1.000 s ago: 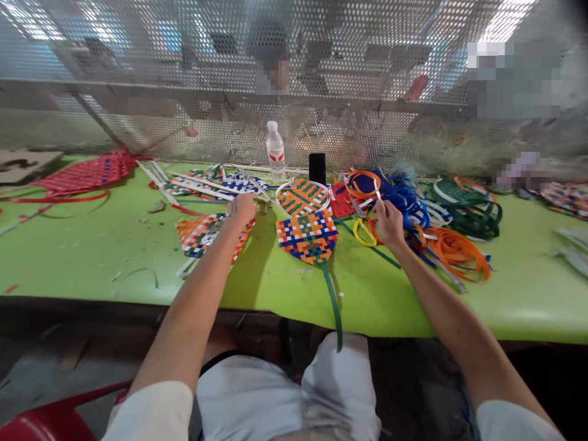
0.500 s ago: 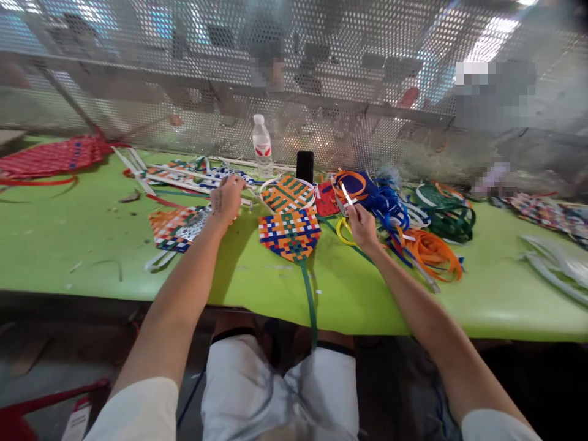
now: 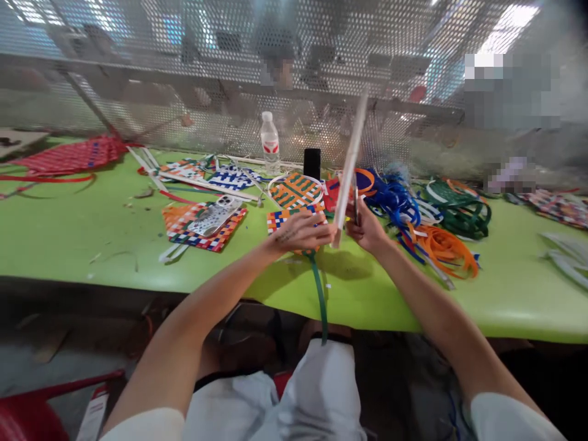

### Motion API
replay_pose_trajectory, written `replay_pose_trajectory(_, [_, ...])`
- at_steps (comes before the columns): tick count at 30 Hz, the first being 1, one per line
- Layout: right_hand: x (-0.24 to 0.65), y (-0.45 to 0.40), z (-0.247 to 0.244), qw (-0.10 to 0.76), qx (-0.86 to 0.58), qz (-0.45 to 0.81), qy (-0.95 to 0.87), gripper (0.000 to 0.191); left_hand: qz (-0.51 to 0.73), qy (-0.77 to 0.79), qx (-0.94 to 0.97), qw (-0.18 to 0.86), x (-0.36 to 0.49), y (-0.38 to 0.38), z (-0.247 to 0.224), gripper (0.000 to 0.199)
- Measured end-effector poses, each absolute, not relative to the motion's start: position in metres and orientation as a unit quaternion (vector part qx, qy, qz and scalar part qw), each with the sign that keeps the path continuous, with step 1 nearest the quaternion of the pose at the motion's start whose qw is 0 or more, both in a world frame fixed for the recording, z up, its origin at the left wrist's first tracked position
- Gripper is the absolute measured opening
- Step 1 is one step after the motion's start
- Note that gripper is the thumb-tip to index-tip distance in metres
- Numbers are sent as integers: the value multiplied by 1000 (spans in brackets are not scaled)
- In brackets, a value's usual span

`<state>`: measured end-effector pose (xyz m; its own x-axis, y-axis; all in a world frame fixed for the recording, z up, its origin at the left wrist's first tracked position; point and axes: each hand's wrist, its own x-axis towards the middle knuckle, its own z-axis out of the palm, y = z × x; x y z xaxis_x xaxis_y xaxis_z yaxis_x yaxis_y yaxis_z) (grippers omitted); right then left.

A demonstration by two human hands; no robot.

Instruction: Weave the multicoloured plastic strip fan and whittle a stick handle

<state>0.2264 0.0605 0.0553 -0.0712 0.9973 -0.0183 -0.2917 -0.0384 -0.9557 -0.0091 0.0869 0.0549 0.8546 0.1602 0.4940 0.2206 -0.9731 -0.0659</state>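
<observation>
My left hand (image 3: 305,231) is closed on the lower end of a long white strip (image 3: 350,162). The strip stands nearly upright, leaning right at its blurred top. Just to its right, my right hand (image 3: 367,228) grips scissors (image 3: 355,199), seen almost edge-on and close to the strip. Under my left hand lies a multicoloured woven piece (image 3: 275,222), partly hidden, with a green strap (image 3: 320,294) hanging over the table edge. Behind it rests an orange-and-green woven piece (image 3: 296,191) with a white rim.
Left, a phone (image 3: 215,215) lies on another woven piece (image 3: 229,236). A water bottle (image 3: 270,144) and a black phone (image 3: 312,163) stand at the back, before a perforated metal screen (image 3: 206,110). Blue (image 3: 395,202), green (image 3: 463,214) and orange strip coils (image 3: 443,248) lie right.
My left hand has moved right from the woven pieces, bringing the white strip beside my right hand. The scissors have turned more upright. The phone on the left is now uncovered.
</observation>
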Motion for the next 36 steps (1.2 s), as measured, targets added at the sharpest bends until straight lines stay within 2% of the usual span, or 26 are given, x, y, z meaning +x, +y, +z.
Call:
replay_pose_trajectory(3, [225,63,48,553,-429,557,-447,50,-246,-82,-965,50,-10,89,46,27])
replay_pose_trajectory(5, [223,64,44,558,-444,532,-457,46,-272,-101,-957,5,-5,91,38,29])
replay_pose_trajectory(10, [217,57,42,586,-466,468,-469,45,-432,-255,-832,-235,19,94,26,44])
replay_pose_trajectory(13, [213,51,41,594,-492,403,-493,44,-376,-268,-817,-346,25,94,26,43])
replay_pose_trajectory(15, [213,50,41,579,-517,337,-533,46,-340,-257,-828,-363,25,94,28,48])
replay_pose_trajectory(18, [219,52,41,552,-533,248,-592,54,-354,-260,-815,-378,23,95,27,44])
replay_pose_trajectory(25, [245,64,44,527,-546,145,-635,65,-400,-265,-732,-484,18,102,22,46])
replay_pose_trajectory(29, [248,65,41,509,-547,130,-652,61,-407,-254,-719,-502,17,100,23,46])
replay_pose_trajectory(36, [244,64,34,425,-562,71,-706,49,-420,-247,-710,-508,19,99,23,47])
